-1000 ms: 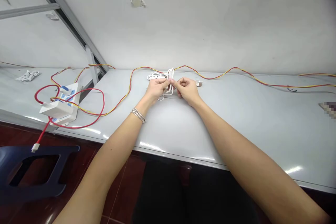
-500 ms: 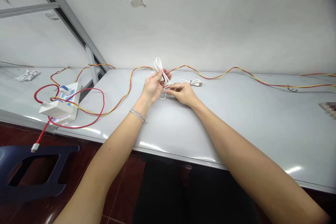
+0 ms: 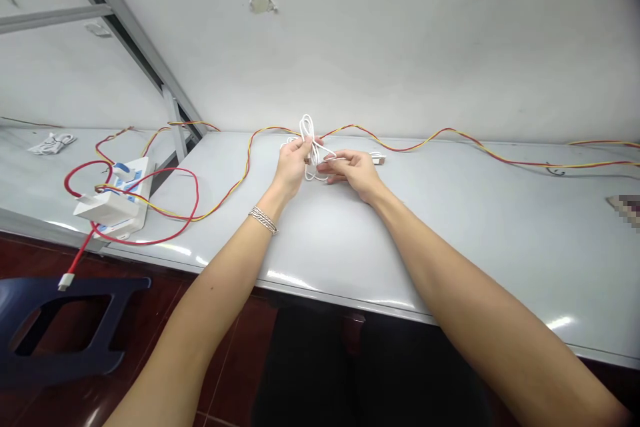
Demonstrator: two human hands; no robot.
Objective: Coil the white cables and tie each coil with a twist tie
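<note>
Above the grey tabletop (image 3: 450, 233), my left hand (image 3: 293, 165) pinches a looped white cable (image 3: 307, 125) between thumb and fingers. Its loops stick up past the thumb, and a strand hangs below the fingers. On its right, my right hand (image 3: 356, 172) is closed on another stretch of the same cable, thumb and fingers together. Behind the right hand lies another white USB cable (image 3: 379, 160), mostly hidden, its metal plug showing.
At left, a white power strip (image 3: 143, 203) carries a white charger (image 3: 106, 208) with a red cable (image 3: 197, 193). Red-yellow twisted wire (image 3: 425, 145) runs along the wall. A bundled white cable (image 3: 53, 144) lies far left. A blue stool (image 3: 107, 330) stands below.
My right hand has moved slightly right and up, drawing a strand of the white cable out sideways. The loops in my left hand now stand more upright.
</note>
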